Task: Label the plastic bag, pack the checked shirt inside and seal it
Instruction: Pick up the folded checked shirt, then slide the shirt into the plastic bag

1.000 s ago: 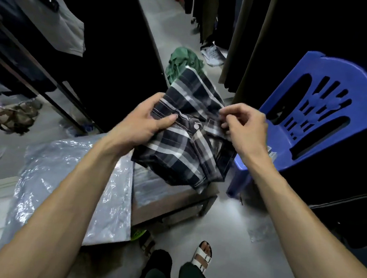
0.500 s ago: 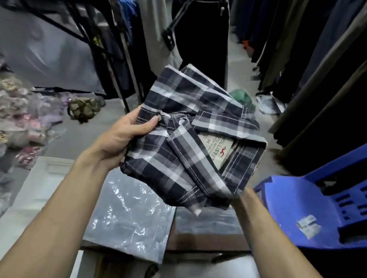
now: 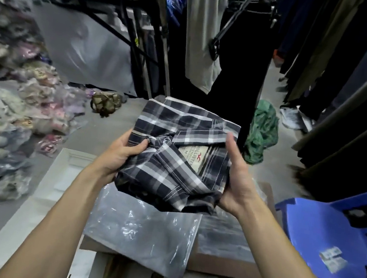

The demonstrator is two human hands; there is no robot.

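The folded checked shirt [image 3: 176, 151], dark grey with white stripes, is held in the air in front of me, its collar label facing up. My left hand [image 3: 121, 152] grips its left edge with the thumb on top. On the other side, my right hand [image 3: 236, 178] cups the right edge from the side and below. A shiny grey plastic bag [image 3: 143, 232] lies flat on a low brown board [image 3: 228, 268] just under the shirt. Whether the bag bears a label I cannot tell.
A blue plastic chair [image 3: 325, 242] with small paper slips [image 3: 332, 261] on its seat stands at right. Bagged clothes [image 3: 15, 110] pile up at left. Hanging dark garments [image 3: 335, 64] and racks fill the back. A green cloth [image 3: 262, 131] lies on the floor.
The view swung left and up. The shirt came lower, over the plastic bag. My right hand moved from pinching the shirt's top to cupping its right side.
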